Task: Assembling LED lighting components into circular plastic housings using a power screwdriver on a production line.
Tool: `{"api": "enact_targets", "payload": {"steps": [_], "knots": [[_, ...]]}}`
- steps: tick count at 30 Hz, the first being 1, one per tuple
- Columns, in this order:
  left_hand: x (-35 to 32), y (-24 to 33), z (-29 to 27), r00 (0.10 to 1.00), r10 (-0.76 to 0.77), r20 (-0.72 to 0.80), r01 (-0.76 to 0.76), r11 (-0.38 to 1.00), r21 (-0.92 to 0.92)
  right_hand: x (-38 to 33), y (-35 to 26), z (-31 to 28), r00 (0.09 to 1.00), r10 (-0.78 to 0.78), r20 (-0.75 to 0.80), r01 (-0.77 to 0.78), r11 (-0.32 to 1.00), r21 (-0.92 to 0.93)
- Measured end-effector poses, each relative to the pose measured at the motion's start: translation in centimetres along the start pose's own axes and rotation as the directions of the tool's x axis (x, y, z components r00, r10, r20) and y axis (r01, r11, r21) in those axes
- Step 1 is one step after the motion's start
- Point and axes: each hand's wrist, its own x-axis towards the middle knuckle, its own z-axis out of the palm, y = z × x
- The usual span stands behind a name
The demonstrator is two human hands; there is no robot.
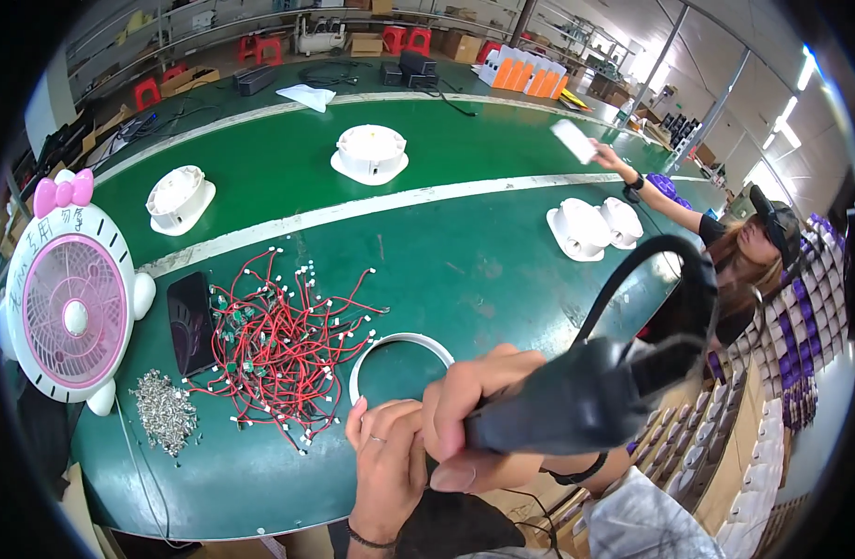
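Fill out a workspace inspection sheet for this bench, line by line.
Surface: green table with white stripes.
Job's things: black power tool in right hand; left hand beside it, what it touches is hidden; white ring nearby.
Clutter: screw pile, black phone, white housings.
Grippers: both hands low centre.
Cables: red wire bundle.
Surroundings: pink fan; another person reaching over.

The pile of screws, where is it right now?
In the head view, the screws lie at the table's near left edge, below the pink fan, left of the red wires.
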Motion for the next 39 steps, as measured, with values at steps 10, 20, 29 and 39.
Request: {"api": "enact_targets", "payload": {"steps": [10,20,29,39], "knots": [[-0.6,0.1,-0.6,0.998,0.029,-0.048,-0.031,0.999,-0.032,-2.1,1.6,1.2,0.954,-0.065,-0.293,0.072,0.997,0.012],[-2.6,1.3,0.4,0.99,0.054,-0.131,-0.035,0.989,0.146,-1.7,1.4,1.2,0.948,-0.141,-0.286,0.12,0.989,-0.091],[-2.6,1.0,0.6,0.968,0.161,-0.193,-0.11,0.962,0.251,-1.9,1.9,1.6,0.909,-0.226,-0.35,0.199,0.974,-0.112],[-2.3,0.7,1.0,0.966,0.186,-0.177,-0.131,0.949,0.286,-2.7,0.6,0.6,0.814,-0.193,-0.547,0.186,0.98,-0.069]]}}
